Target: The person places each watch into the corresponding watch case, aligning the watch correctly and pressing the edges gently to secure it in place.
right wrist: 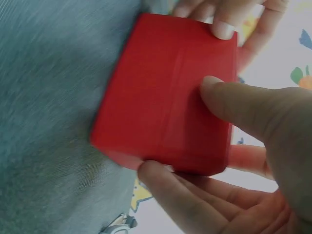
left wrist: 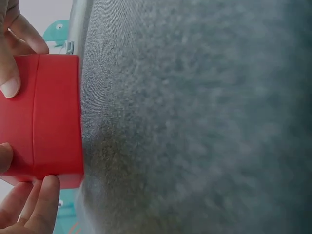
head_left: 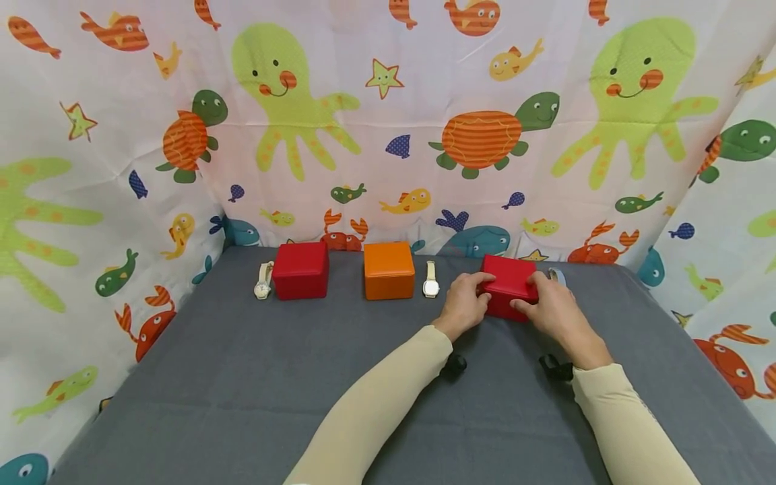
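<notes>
A red box (head_left: 509, 276) stands on the grey cloth at the right, between the two hands. The left hand (head_left: 468, 302) holds its left side, thumb near the front corner; in the left wrist view its fingers (left wrist: 41, 202) touch the side of the box. On the opposite side, the right hand (head_left: 556, 311) grips the box, with its thumb (right wrist: 229, 100) against the front face and fingers along the side. The lid looks closed, with a seam across the front. Partly hidden behind the right hand is a watch (head_left: 556, 275).
Left of the hands, a pale-strapped watch (head_left: 431, 281) lies beside an orange box (head_left: 389, 271). Farther left are another red box (head_left: 301, 271) and a gold-toned watch (head_left: 263, 281). A sea-animal curtain (head_left: 388, 40) borders the grey cloth (head_left: 242, 391).
</notes>
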`<state>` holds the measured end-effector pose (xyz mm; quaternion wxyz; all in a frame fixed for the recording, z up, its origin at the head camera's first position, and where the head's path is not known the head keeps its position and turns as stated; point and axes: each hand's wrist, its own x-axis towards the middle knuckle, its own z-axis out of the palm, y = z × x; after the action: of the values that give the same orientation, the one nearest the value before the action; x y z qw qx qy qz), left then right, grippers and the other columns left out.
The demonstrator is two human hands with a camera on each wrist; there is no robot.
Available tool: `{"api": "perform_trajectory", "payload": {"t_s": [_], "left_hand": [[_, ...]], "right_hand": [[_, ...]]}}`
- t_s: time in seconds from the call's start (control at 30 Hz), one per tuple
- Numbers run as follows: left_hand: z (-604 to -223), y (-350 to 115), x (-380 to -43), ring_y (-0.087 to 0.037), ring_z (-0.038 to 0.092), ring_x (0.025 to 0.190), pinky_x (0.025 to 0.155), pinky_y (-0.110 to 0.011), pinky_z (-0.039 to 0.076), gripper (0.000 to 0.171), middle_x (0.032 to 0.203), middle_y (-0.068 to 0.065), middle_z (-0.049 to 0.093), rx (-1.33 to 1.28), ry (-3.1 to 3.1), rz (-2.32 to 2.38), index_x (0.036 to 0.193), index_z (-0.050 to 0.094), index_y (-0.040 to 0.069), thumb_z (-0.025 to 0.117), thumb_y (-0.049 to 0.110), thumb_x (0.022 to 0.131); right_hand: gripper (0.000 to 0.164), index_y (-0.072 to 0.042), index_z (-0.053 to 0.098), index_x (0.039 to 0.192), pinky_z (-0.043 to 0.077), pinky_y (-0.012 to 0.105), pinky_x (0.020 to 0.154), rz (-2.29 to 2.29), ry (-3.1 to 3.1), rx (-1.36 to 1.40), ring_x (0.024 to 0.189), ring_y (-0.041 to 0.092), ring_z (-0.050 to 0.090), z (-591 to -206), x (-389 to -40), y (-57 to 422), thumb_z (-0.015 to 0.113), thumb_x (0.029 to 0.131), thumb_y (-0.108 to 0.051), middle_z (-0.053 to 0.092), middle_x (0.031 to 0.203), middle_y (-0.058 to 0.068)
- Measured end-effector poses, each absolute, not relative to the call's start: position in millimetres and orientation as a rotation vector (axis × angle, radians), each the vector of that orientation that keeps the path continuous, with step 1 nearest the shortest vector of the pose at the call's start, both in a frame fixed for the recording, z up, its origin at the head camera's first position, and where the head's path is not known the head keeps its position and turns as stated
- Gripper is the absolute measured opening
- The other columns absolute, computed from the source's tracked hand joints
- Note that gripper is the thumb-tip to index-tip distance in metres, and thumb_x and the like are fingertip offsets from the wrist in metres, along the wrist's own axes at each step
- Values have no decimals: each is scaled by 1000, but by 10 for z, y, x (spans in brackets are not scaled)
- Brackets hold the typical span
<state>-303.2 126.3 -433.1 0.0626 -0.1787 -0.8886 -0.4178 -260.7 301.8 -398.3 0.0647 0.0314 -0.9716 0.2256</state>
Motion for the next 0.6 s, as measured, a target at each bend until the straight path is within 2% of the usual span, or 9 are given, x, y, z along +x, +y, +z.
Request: {"api": "perform_trajectory", "payload": {"t_s": [0.6], "left_hand": [[-4362,1033,-2793,-9,51,90,72,-17,49,38,106,1,58,-633,-2666,-1320,124,65,24,69,14,88]], "right_hand": [[58,6,48,119,54,45,68,671,-2922,193,86,35,55,-3990,-2354,2926,76,81,-28,58,105,25]]}}
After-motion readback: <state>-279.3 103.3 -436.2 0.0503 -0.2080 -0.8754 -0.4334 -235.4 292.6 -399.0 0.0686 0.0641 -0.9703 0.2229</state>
